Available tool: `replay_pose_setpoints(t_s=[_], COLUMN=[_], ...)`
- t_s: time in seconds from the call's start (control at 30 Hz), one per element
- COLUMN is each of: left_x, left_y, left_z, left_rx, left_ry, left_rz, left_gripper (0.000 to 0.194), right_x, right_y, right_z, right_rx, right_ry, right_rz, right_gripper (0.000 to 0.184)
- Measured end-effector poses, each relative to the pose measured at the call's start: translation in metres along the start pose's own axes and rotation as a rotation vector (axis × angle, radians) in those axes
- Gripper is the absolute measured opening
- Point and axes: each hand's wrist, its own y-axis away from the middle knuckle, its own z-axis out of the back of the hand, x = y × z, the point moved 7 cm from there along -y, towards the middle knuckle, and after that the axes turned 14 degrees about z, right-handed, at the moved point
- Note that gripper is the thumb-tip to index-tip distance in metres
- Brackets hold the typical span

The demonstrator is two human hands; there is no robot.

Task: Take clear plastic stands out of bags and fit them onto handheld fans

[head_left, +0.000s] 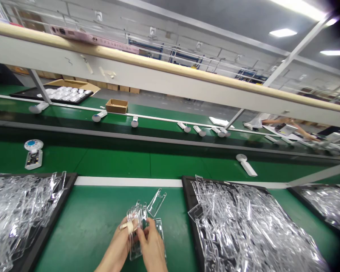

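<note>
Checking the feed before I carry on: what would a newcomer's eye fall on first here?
Big heaps of clear plastic pieces fill black trays on both sides of the lower view. Between them, over a green surface, the left hand, one finger taped, and the right hand hold a small bunch of clear pieces. Beyond, white devices lie spaced along green belts.
</note>
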Motion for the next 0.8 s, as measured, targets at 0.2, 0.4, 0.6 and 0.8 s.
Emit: replay_pose_setpoints(t_s=[0.2, 0.4, 0.6, 0.8], left_x=[-0.010, -0.047, -0.045, -0.030], left_y=[-0.001, -0.011, -0.020, -0.020], left_z=[-0.002, 0.022, -0.003, -0.036], left_rx=[-0.118, -0.318, -0.440, -0.570], left_ry=[-0.130, -0.427, -1.198, -1.657], left_rz=[-0.121, -0.191, -0.323, -0.313], left_gripper=[0.055, 0.053, 0.028, 0.030], right_x=[0.017, 0.024, -0.032, -0.054], right_y=[0.000, 0.003, 0.012, 0.013], right_z=[-0.017, 0.002, 0.037, 0.040], right_rx=[0.027, -0.028, -0.140, -0.168], right_ry=[-0.014, 0.146, 0.562, 0.209], right_rz=[0.085, 0.156, -0.083, -0.051], right_gripper=[0.046, 0.049, 0.044, 0.036])
